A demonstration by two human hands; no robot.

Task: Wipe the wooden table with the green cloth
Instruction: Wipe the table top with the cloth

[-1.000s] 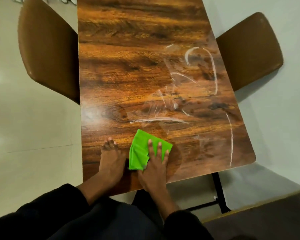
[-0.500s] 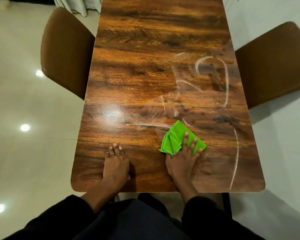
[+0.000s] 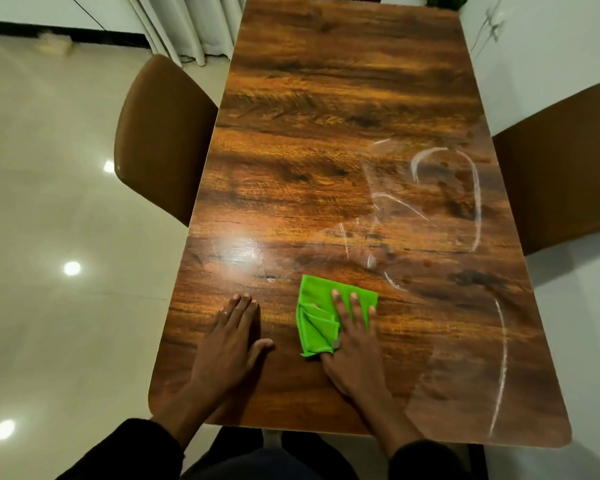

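A long wooden table (image 3: 343, 116) with dark grain stretches away from me. White streaks and wet smears (image 3: 444, 202) mark its right half. A folded green cloth (image 3: 314, 306) lies flat near the front edge, at the middle. My right hand (image 3: 355, 337) presses down on the cloth with fingers spread over its right part. My left hand (image 3: 231, 337) rests flat on bare wood to the left of the cloth, a short gap apart, holding nothing.
A brown chair (image 3: 160, 140) stands at the table's left side and another brown chair (image 3: 561, 168) at its right. Glossy pale floor tiles (image 3: 49, 202) surround the table. White curtains (image 3: 187, 26) hang at the far left, and a plant (image 3: 444, 0) shows beyond the far end.
My right hand slid the cloth to the right and forward, then back a little to the left. My left hand stayed flat on the table. The view tilted up, showing more of the table.
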